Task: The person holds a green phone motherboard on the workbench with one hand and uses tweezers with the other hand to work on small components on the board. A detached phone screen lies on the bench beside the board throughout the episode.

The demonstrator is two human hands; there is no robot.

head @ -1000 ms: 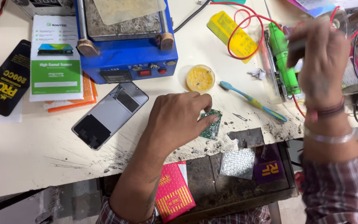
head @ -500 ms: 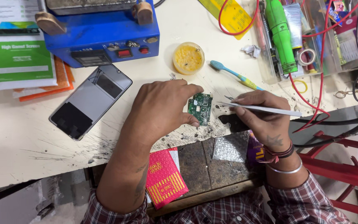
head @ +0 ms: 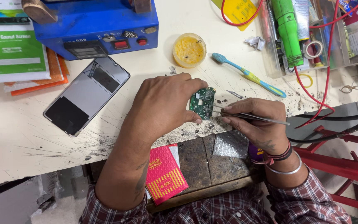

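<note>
Bench edge: left hand [head: 166,108] curled closed, pinching one green circuit board [head: 202,103] upright on the scratched worktop [head: 30,141], right hand [head: 257,124] closed on one pair of tweezers [head: 253,118], tips at the board; nearby one phone screen [head: 86,95], one flux tin [head: 189,49], one toothbrush [head: 249,75].

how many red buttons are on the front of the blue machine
2. One larger rectangular red switch sits near the middle of the front panel of the blue machine, right of its dark display. One small round red button is just right of that. Others may be out of frame.
</note>
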